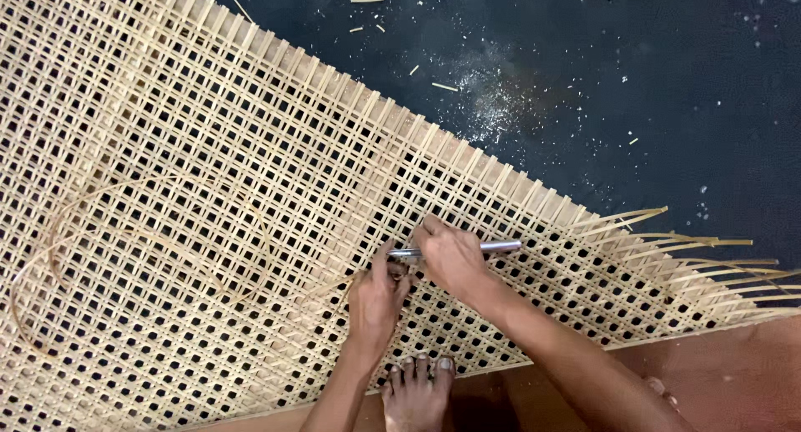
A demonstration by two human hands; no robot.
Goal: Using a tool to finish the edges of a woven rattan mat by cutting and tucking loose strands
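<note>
A large woven cane mat (pixel 209 190) with an open lattice lies flat across the floor. My right hand (pixel 450 257) grips a slim metal tool (pixel 501 247) laid across the weave, its tip pointing left. My left hand (pixel 375 298) presses on the mat just left of the tool tip, fingers pinching a thin cane strip (pixel 325 286). That loose strip (pixel 125 232) loops in a wide curl over the left part of the mat. Both hands meet near the mat's lower middle.
My bare foot (pixel 417 390) rests at the mat's near edge. Loose cane ends (pixel 717 265) fan out at the mat's right side. Dark floor (pixel 626 81) beyond carries cane offcuts and pale dust. Reddish floor (pixel 726 373) lies at the lower right.
</note>
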